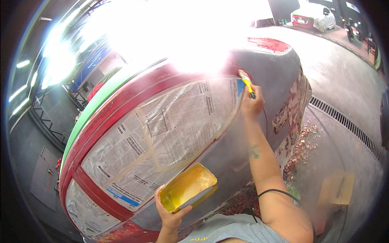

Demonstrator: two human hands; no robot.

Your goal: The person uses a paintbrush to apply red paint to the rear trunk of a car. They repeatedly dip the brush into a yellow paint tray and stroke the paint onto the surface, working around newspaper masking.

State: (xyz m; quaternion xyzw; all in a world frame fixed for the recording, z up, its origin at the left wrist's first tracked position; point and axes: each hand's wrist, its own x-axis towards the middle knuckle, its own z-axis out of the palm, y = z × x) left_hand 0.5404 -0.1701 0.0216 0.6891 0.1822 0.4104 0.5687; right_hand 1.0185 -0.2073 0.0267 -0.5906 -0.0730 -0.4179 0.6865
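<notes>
My right hand (253,103) grips a paintbrush (246,83) with a yellow and black handle. Its pale bristles point up at the dark red strip (234,64) by the far corner of a car's window area; whether they touch cannot be made out. Lower and nearer, my left hand (172,218) clasps a yellow rectangular container (167,196) with an open top, its fingers around the near end. A pale film coats the container's inside. Taped newspaper (178,117) covers the windows between red frames, above a grey body panel (235,139).
Flaked paint chips (304,143) litter the floor beside the car's rough edge, near a drain grate (348,127). A cardboard piece (337,189) lies at the right. A black cord (279,190) crosses my right arm. Another car (310,18) stands far back; glare hides the top.
</notes>
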